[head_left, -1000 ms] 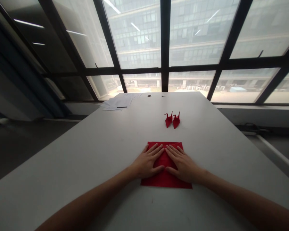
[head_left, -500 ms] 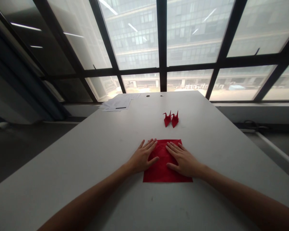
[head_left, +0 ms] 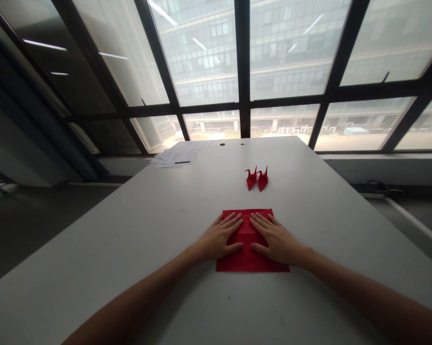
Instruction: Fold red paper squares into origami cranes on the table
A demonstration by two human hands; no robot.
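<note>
A red sheet of paper (head_left: 247, 261) lies flat on the white table, with faint crease lines on it. My left hand (head_left: 221, 238) rests palm down on its left part, fingers spread. On its right part lies my right hand (head_left: 273, 238), flat as well, with the fingers apart. Neither hand grips anything, and a strip of the sheet shows between the two thumbs. Beyond the sheet stand two folded red paper cranes, a left one (head_left: 251, 181) and a right one (head_left: 262, 181), side by side.
White papers (head_left: 176, 155) with a dark pen-like object (head_left: 182, 162) lie at the far left of the white table (head_left: 147, 206). Large windows with dark frames rise behind it. A blue curtain (head_left: 32, 105) hangs at the left.
My left hand has slid slightly right and its fingertips have moved a little nearer on the sheet. My right hand stays almost where it was.
</note>
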